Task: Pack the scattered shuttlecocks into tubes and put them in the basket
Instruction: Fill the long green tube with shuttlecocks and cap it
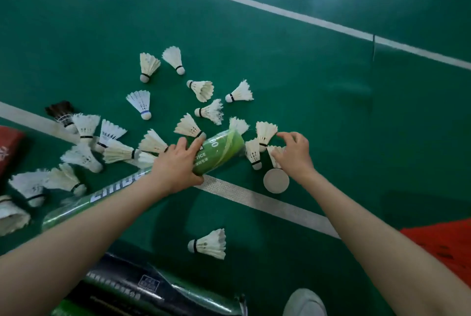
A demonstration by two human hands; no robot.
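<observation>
My left hand [175, 165] is clamped around a green tube [218, 153], fingers over the top and thumb beneath, holding it tilted just above the white court line [254, 199]. The tube's open mouth points away from me, and white feathers [238, 125] show just past its rim; I cannot tell whether that shuttlecock sits inside. My right hand [293, 154], just right of the tube's mouth, has its fingers spread and curled over a cluster of three shuttlecocks [265, 133], touching their feathers, though I cannot tell if it grips any. The round cap [276, 180] lies flat near that wrist, beside the tube. I count roughly twenty white shuttlecocks scattered left of and beyond the tube, one black-feathered one [61, 112] far to its left, and a lone one [209, 244] nearer to me. A second long tube [94, 199] lies behind my left forearm, and dark tubes [142, 287] lie at the bottom edge.
</observation>
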